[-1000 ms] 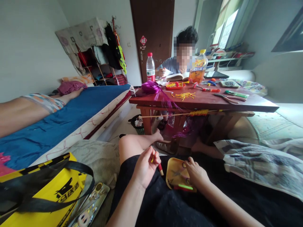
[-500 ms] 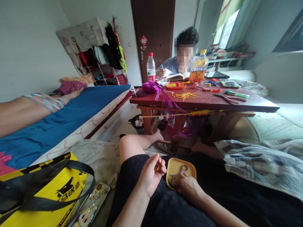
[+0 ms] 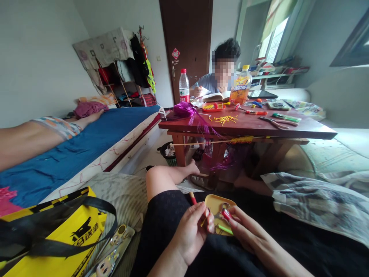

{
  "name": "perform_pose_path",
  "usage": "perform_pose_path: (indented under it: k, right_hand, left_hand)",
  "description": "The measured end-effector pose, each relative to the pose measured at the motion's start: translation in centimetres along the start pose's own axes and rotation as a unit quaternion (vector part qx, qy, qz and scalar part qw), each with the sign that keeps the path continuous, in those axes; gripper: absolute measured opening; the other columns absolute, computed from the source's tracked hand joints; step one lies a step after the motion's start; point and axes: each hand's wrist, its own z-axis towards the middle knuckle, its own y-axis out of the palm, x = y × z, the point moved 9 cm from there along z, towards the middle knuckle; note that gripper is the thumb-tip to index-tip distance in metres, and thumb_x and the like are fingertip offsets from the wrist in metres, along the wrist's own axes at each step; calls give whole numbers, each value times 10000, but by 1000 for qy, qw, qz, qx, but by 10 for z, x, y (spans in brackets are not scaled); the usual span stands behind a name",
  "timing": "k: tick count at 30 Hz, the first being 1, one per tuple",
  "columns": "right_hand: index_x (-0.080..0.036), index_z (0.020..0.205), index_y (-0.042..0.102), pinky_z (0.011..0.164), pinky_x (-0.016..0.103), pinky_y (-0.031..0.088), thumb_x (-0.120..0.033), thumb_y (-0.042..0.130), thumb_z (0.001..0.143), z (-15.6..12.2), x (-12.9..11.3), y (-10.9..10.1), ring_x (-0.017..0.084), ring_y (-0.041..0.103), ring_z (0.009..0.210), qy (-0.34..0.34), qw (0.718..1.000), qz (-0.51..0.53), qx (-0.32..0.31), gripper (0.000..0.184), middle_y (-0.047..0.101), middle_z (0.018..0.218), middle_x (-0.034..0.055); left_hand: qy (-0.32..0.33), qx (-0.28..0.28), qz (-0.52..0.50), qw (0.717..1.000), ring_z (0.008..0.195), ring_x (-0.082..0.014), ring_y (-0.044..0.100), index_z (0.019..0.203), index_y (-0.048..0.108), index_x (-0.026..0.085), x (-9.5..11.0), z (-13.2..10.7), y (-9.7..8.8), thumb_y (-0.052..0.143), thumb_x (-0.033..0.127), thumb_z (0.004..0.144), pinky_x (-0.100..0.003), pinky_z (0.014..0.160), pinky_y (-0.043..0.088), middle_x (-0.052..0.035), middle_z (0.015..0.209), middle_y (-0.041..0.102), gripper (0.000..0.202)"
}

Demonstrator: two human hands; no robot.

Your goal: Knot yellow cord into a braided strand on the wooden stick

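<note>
The left hand (image 3: 191,231) is curled over the lap, its fingers closed around a thin red-tipped stick (image 3: 192,198). One end of the stick juts out past the knuckles. Its long axis runs away from the wearer and leans a little to the left, so the free end points toward the bare raised knee (image 3: 157,179) just beyond that hand. A short yellow sliver (image 3: 203,222) shows at the thumb side of the same hand.

The right hand (image 3: 250,236) pinches a small red piece (image 3: 226,214) between thumb and forefinger. It holds the piece over the near edge of a shallow yellow plastic tray (image 3: 211,200). The tray rests on the black-clad lap, just beyond and between the two hands. A slim green stick (image 3: 224,229) lies between the hands, its long axis running crosswise. Whether it touches the tray cannot be told.

Well to the left of the left hand sits a yellow bag with black straps (image 3: 57,234), with a cartoon-printed phone case (image 3: 111,250) nearer in. To the right of the right hand lies a patterned grey cushion (image 3: 314,207). Far beyond both hands stands a low red-brown wooden table (image 3: 288,129) bearing a bunch of purple tinsel (image 3: 184,109). Another person (image 3: 215,80) sits behind the table.
</note>
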Motion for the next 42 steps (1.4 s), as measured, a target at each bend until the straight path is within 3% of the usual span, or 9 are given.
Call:
perform_pose_path:
  k: [3,7,9,14,17,23,30,36,42]
  right_hand:
    - [-187,1058,557,580,227,412,-549,604,703,8,5,12,124,528,651,3,996,84,12,509,604,817,18]
    - [-154,855,618,497,199,329,-497,599,735,16,7,30,84,449,551,-11,978,207,-35,364,550,646,-4]
    - [-165,839,621,461,192,306,-513,616,710,17,13,31,74,419,504,3,974,225,-16,371,515,589,-23]
    - [-201,951,614,497,215,386,-521,697,602,12,20,12,120,500,569,-21,985,143,97,481,572,676,-8]
    - [-202,921,612,522,216,407,-554,670,612,9,16,4,133,527,612,-44,983,119,136,472,588,724,1]
    - [-162,595,527,405,205,301,-649,523,675,15,23,14,81,392,418,-2,988,82,131,493,460,476,-35]
    - [-185,568,471,412,211,275,-678,513,626,20,32,13,90,390,435,-3,983,92,160,498,453,484,-37]
    - [-197,543,447,385,214,224,-698,548,535,13,18,19,77,310,383,0,981,96,167,511,412,428,-50]
    - [-193,521,446,392,214,234,-693,549,541,13,14,23,88,362,384,-5,983,100,153,511,463,414,-26]
  left_hand:
    - [-6,5,3,1000,450,-67,430,602,506,129,-5,-5,2,731,310,639,-201,491,280,18,505,501,291]
    - [-23,-9,7,1000,424,-60,406,595,498,132,-11,-6,3,737,346,626,-203,484,266,26,470,492,322]
    - [-22,-6,9,1000,424,-62,410,597,502,131,-12,-6,2,736,345,627,-205,488,270,25,467,497,319]
    - [-19,3,17,1000,427,-67,425,587,496,130,-12,-6,1,743,342,613,-207,493,275,23,468,503,327]
    - [-17,5,21,1000,427,-68,424,592,491,134,-11,-7,1,742,346,613,-208,493,274,25,471,504,329]
    - [-16,-1,38,999,435,-72,422,578,491,133,-16,-7,3,737,373,612,-209,493,276,20,465,501,345]
    - [-23,3,47,999,448,-73,424,575,492,131,-20,-8,6,726,364,629,-207,496,283,15,479,498,334]
    - [-20,13,41,999,444,-72,426,577,501,133,-22,-8,4,738,363,610,-205,496,285,17,484,505,332]
    - [-21,16,37,999,443,-74,433,574,507,131,-23,-7,3,741,363,606,-205,497,290,15,480,510,330]
